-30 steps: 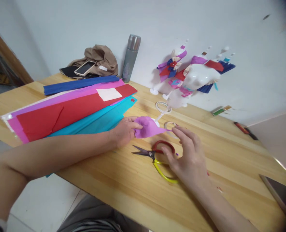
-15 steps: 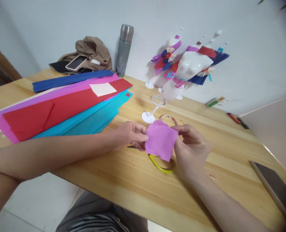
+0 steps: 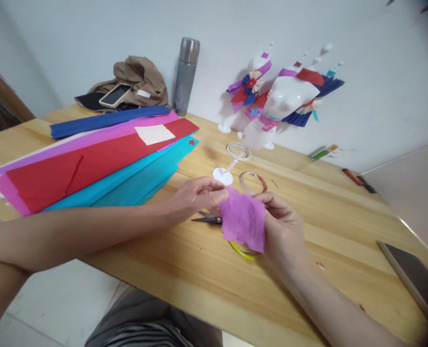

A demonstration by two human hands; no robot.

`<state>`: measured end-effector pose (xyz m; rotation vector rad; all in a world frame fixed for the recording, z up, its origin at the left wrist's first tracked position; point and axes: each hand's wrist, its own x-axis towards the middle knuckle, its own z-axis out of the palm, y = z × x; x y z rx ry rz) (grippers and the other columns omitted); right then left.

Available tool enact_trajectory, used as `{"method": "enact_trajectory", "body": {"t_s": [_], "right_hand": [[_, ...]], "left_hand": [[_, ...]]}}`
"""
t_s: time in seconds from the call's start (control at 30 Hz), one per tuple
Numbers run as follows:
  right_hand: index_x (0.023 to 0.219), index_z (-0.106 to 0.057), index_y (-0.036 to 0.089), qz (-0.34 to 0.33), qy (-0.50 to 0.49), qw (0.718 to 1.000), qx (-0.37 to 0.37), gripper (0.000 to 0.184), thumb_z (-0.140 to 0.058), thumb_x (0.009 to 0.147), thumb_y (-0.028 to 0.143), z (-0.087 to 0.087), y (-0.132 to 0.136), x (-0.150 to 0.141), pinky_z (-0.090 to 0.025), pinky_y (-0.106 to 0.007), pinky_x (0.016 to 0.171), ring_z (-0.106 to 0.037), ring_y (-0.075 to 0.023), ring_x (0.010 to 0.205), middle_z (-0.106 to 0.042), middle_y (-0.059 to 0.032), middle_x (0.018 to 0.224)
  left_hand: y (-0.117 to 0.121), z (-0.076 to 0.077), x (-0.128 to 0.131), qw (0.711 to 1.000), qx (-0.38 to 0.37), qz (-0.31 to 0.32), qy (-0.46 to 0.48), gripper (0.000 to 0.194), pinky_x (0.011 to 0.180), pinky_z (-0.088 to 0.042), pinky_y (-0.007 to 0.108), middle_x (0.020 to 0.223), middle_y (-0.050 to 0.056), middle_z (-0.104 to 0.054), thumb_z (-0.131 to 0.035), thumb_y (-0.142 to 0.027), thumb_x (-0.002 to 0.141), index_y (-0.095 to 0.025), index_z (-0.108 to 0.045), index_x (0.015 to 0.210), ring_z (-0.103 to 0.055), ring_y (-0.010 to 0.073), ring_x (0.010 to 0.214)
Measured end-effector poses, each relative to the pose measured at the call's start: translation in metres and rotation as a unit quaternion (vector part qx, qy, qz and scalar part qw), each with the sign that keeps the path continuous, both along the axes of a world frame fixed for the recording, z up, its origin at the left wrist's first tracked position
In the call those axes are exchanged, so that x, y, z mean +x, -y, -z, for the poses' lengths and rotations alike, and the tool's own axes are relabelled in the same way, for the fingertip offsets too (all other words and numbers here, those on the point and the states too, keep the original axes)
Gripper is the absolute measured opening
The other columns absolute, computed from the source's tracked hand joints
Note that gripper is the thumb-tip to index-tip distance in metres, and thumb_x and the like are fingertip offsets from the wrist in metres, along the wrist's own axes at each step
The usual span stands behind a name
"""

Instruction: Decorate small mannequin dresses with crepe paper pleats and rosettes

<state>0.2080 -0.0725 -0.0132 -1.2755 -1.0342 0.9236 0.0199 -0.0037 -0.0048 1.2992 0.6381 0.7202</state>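
A square of purple crepe paper [image 3: 243,219] hangs between my two hands above the table. My left hand [image 3: 201,195] pinches its upper left corner between thumb and fingers. At the upper right edge, my right hand [image 3: 282,221] grips the same piece with thumb and forefinger. Beneath the paper lies a pair of scissors [image 3: 208,219] with dark blades and a yellow handle; the paper covers the middle of them. Just beyond my hands stands the round white base [image 3: 222,176] of a small mannequin [image 3: 289,96] dressed in coloured paper.
Long sheets of red [image 3: 101,164] and teal crepe paper [image 3: 134,178] spread over the left. Behind them are a bottle [image 3: 187,77], a brown cap [image 3: 141,79] and a phone [image 3: 115,95]. Two tape rolls [image 3: 238,151] lie mid-table. A dark tablet-like device [image 3: 409,274] rests at right.
The purple square has tilted and dropped slightly. My left hand has shifted to its upper corner, and the scissor blades now show more fully.
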Motion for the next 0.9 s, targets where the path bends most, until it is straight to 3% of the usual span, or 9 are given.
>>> {"method": "enact_trajectory", "body": {"t_s": [0.1,0.23,0.4,0.57,0.67,0.77,0.9], "right_hand": [[0.067,-0.064,0.027,-0.010,-0.025,1.000,-0.001,0.024,-0.085,0.069,0.039,-0.002,0.000,-0.004,-0.046,-0.028,0.049,-0.053,-0.0139,0.052,-0.065,0.0017,0.064],[0.068,-0.065,0.026,-0.008,-0.020,0.999,0.025,0.027,-0.088,0.067,0.041,-0.002,0.000,-0.007,-0.047,-0.026,0.051,-0.054,-0.0127,0.053,-0.064,0.0024,0.064],[0.068,-0.067,0.026,-0.019,0.047,0.998,0.026,0.023,-0.088,0.067,0.034,0.000,0.002,-0.005,-0.046,-0.028,0.053,-0.055,-0.0146,0.056,-0.065,0.0015,0.066],[0.081,-0.074,0.027,-0.069,0.052,0.995,0.041,0.006,-0.074,0.077,0.032,0.004,0.002,0.009,-0.048,-0.029,0.055,-0.059,-0.0159,0.060,-0.067,0.0006,0.070],[0.092,-0.079,0.029,-0.109,0.023,0.993,0.030,0.021,-0.064,0.083,0.040,0.002,0.002,0.016,-0.054,-0.035,0.063,-0.067,-0.0217,0.073,-0.074,-0.0042,0.081],[0.098,-0.080,0.028,-0.114,0.020,0.993,0.013,0.031,-0.066,0.084,0.053,-0.001,0.002,0.016,-0.057,-0.039,0.069,-0.071,-0.0256,0.085,-0.078,-0.0070,0.095],[0.086,-0.077,0.026,-0.125,0.024,0.991,-0.039,0.026,-0.080,0.079,0.050,0.003,0.002,0.007,-0.056,-0.033,0.061,-0.068,-0.0200,0.069,-0.074,-0.0024,0.076]], "left_hand": [[0.002,0.003,0.003,0.998,-0.037,0.036,0.047,0.043,0.091,-0.053,0.031,0.111,0.011,-0.074,-0.083,-0.042,0.073,-0.015,-0.069,0.104,-0.068,0.0233,0.106],[0.006,0.011,0.008,0.989,-0.096,0.083,0.073,0.055,0.084,-0.054,0.031,0.107,0.012,-0.075,-0.094,-0.037,0.061,-0.015,-0.067,0.104,-0.069,0.0215,0.097],[0.011,0.012,0.008,0.992,-0.094,0.075,0.022,0.034,0.066,-0.049,0.024,0.081,0.005,-0.072,-0.085,-0.031,0.066,-0.012,-0.071,0.090,-0.063,0.0129,0.070],[0.009,0.011,0.006,0.996,-0.064,0.052,-0.023,0.024,0.059,-0.045,0.023,0.073,0.003,-0.069,-0.077,-0.031,0.068,-0.013,-0.070,0.082,-0.060,0.0120,0.063],[0.008,0.010,0.005,0.997,-0.046,0.052,-0.042,0.025,0.058,-0.045,0.023,0.072,0.003,-0.067,-0.073,-0.033,0.069,-0.013,-0.070,0.084,-0.059,0.0122,0.062],[0.009,0.009,0.004,0.996,-0.019,0.070,-0.057,0.022,0.056,-0.043,0.023,0.068,0.001,-0.064,-0.070,-0.033,0.071,-0.013,-0.067,0.079,-0.056,0.0116,0.060],[0.011,0.005,0.004,0.996,0.010,0.073,-0.056,0.020,0.052,-0.035,0.020,0.061,-0.002,-0.055,-0.068,-0.033,0.072,-0.015,-0.061,0.069,-0.049,0.0087,0.056]]}}
